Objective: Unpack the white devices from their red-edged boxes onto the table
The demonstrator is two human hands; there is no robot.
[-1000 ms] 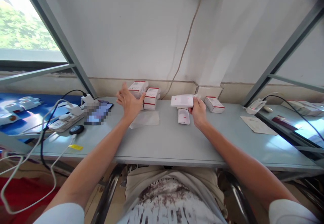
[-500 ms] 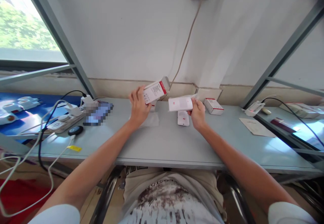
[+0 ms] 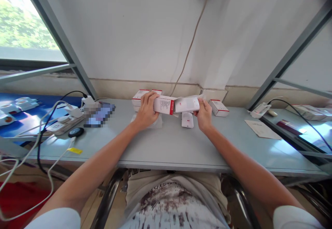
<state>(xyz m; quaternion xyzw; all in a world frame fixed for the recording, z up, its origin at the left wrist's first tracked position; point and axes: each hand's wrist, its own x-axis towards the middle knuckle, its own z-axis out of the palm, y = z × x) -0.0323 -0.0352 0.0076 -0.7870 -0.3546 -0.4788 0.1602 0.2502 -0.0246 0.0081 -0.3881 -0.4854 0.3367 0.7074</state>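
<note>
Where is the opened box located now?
In the head view, the opened box is near the centre, in the left hand, its open end facing the white device in the right hand.

At my desk (image 3: 178, 149), by clock face: detector cartons (image 3: 164, 104), at least four, from eleven to one; white detectors (image 3: 187, 120), two, at twelve; smartphone (image 3: 101, 114), one, at ten; paper sheet (image 3: 262, 129), one, at two.

Head-worn view, forward and down
</note>
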